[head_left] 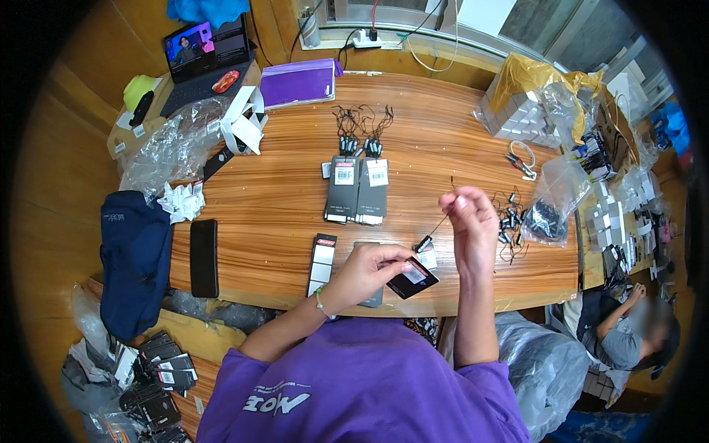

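Above the near edge of the table (258, 170), the hands are apart, each busy with one end of the same piece: the left hand (360, 275) clamps a black tag (416, 282) between thumb and fingers, and the right hand (473, 221) pinches a thin dark cord (442, 223) between its fingertips. The thumb and fingers cover the tag's left part, so its full outline is hidden; its long axis seems to slant from upper right to lower left. The cord rises up and rightward from a small black toggle (423, 244) by the tag's upper edge — whether it passes through a hole cannot be made out. A pale label shows on the tag, its print too small to read. Beneath the left hand a grey tag (373, 297) is mostly covered. Farther back, two tag stacks (357, 201) carry white stickers with barcodes, one red-banded.
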Action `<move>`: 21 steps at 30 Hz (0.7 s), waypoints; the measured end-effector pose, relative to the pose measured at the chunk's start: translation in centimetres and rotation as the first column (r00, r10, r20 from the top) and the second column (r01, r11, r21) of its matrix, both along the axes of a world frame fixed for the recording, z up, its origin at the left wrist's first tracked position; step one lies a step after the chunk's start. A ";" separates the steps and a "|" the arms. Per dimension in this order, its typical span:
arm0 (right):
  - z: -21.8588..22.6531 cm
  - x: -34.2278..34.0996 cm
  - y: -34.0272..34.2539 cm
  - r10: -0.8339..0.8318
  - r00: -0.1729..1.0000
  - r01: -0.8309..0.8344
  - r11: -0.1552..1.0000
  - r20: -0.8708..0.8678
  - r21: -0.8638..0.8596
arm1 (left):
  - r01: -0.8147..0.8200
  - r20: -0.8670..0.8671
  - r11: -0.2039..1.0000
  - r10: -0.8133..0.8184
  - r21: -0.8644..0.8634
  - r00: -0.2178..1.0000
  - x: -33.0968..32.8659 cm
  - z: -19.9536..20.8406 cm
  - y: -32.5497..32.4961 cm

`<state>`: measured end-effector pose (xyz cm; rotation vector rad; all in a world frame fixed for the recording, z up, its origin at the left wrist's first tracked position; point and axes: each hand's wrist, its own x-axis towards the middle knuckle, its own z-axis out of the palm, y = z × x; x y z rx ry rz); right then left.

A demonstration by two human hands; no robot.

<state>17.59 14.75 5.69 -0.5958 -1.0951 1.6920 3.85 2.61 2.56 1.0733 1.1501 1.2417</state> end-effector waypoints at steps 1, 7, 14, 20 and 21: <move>0.1 0.0 0.4 0.021 0.998 -0.021 1.000 -0.061 -0.002 | -0.004 -0.019 1.000 0.004 -0.005 1.000 -0.2 -0.1 -0.1; 2.2 -0.8 0.7 0.226 0.808 -0.324 0.942 -0.544 -0.090 | -0.173 0.078 0.985 0.172 0.007 0.982 -1.2 -0.1 -0.4; 2.2 -2.0 -3.5 0.142 0.970 -0.193 0.944 0.199 0.268 | -0.390 -0.014 0.877 0.410 0.282 0.912 -3.6 1.1 0.2; 2.8 -3.9 -5.4 -0.302 0.685 -0.272 0.738 0.664 0.617 | -0.494 -0.015 0.804 0.528 0.331 0.849 -3.9 1.4 -0.2; 2.4 -4.0 -5.4 -0.320 0.690 -0.263 0.725 0.649 0.636 | -0.494 -0.022 0.801 0.531 0.339 0.847 -3.9 1.5 -0.2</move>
